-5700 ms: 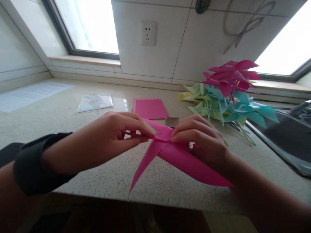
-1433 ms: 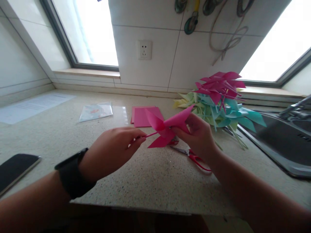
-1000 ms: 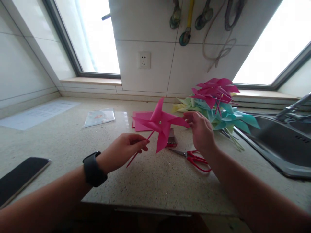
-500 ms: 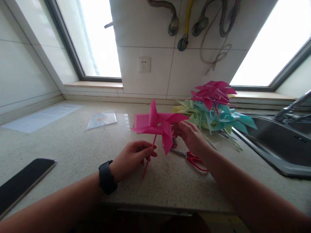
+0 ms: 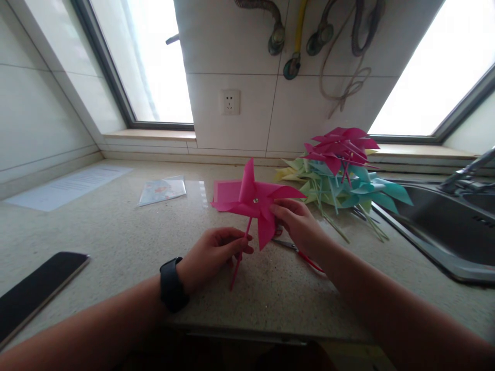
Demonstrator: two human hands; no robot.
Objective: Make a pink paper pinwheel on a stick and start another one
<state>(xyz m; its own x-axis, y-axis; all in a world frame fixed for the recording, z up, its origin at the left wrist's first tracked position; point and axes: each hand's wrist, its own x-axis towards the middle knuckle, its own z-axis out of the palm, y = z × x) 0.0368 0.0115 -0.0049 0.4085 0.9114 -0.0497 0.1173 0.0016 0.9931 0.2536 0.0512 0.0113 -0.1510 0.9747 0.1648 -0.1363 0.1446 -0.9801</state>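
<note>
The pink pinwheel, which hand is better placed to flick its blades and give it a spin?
Probably the right hand: its fingertips already touch a blade of the pink pinwheel beside the centre pin. The left hand is pinched on the stick below, holding it upright, so it is not free.

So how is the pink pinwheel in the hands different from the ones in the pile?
The pink pinwheel is held up off the counter: the left hand pinches its stick and the right hand touches a blade. The pile of pinwheels lies heaped on the counter, untouched. The held one is a single pink one; the pile mixes pink, teal, green and yellow. Both are folded paper pinwheels on thin sticks.
</note>
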